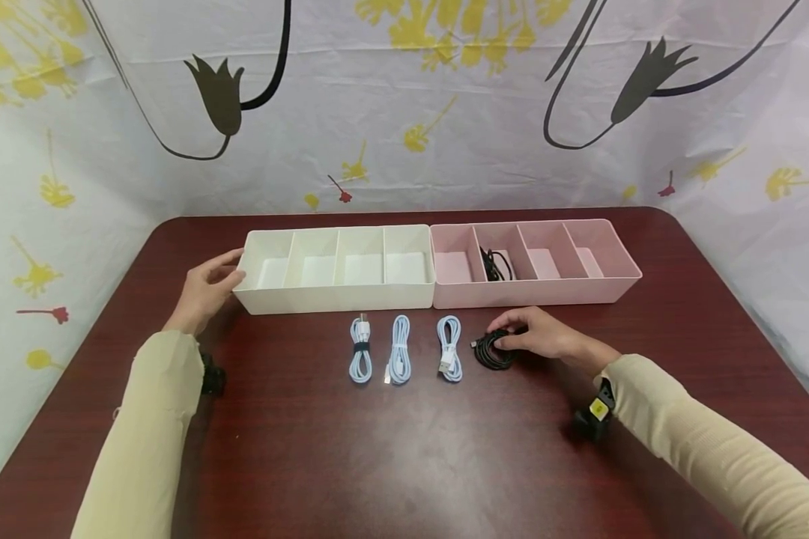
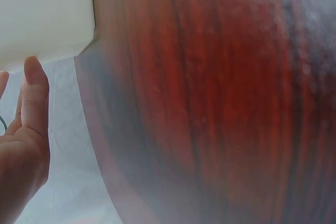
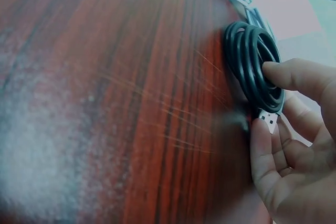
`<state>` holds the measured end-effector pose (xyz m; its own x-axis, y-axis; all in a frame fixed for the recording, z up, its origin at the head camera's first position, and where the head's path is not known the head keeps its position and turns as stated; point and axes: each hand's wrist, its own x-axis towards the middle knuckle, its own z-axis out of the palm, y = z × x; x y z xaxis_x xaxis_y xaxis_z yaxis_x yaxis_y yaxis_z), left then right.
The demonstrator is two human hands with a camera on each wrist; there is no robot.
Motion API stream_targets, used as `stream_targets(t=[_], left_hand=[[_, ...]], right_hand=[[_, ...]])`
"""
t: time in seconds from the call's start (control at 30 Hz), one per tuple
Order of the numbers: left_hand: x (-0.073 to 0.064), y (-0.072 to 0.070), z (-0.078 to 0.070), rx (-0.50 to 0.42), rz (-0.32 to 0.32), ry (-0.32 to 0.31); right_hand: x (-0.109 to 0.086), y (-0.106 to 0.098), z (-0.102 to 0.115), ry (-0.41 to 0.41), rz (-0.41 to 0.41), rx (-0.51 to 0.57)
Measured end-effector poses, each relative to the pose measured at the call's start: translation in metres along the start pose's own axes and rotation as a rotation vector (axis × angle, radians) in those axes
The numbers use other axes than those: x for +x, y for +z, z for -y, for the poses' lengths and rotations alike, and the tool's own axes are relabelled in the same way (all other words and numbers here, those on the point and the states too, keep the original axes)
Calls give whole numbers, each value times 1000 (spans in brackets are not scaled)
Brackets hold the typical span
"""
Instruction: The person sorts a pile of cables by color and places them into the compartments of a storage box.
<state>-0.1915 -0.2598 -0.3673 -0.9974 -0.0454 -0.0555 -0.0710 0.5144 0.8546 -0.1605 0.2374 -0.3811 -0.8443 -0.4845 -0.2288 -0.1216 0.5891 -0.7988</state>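
Note:
My right hand [image 1: 542, 335] pinches a coiled black USB cable [image 1: 491, 353] on the table in front of the pink organizer box [image 1: 539, 292]. In the right wrist view, the thumb reaches over the coil and a fingertip lies right at its metal USB plug [image 3: 268, 119]. At the far left, my left hand [image 1: 205, 293] touches the end wall of the white organizer box [image 1: 337, 299] with its fingers and thumb, fairly straight. The left wrist view has a fingertip [image 2: 34, 72] at that box's lower edge.
Three coiled pale cables lie in a row left of the black one: one with a dark strap [image 1: 361, 347], a middle one [image 1: 400, 348] and a right one [image 1: 449, 346]. Another black cable [image 1: 492, 266] sits in the pink box's second compartment from the left. A patterned curtain hangs behind the table.

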Motion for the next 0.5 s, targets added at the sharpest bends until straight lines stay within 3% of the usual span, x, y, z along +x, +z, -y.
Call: stream_targets(t=[0.5], left_hand=[[0, 0, -1, 13, -3, -10]], right_hand=[[-2, -7, 2, -5, 23, 36]])
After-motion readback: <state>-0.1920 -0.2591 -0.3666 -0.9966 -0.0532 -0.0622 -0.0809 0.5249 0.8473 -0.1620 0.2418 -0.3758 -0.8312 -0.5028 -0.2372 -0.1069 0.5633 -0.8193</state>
